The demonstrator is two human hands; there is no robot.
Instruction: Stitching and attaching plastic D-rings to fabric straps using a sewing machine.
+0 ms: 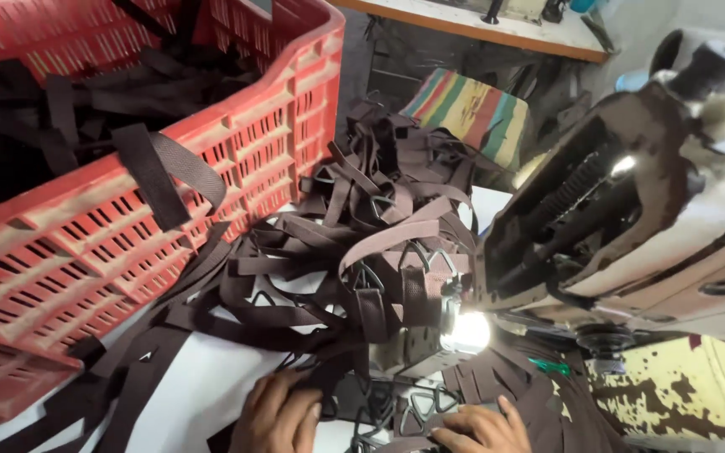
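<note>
While both hands (left (277, 415), right (480, 429)) are cropped, straps (362, 252) hide fingertips.

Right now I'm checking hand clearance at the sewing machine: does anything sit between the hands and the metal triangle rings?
Nothing visible does. The left hand and right hand lie beside the triangle rings, which sit exposed on the table.
</note>
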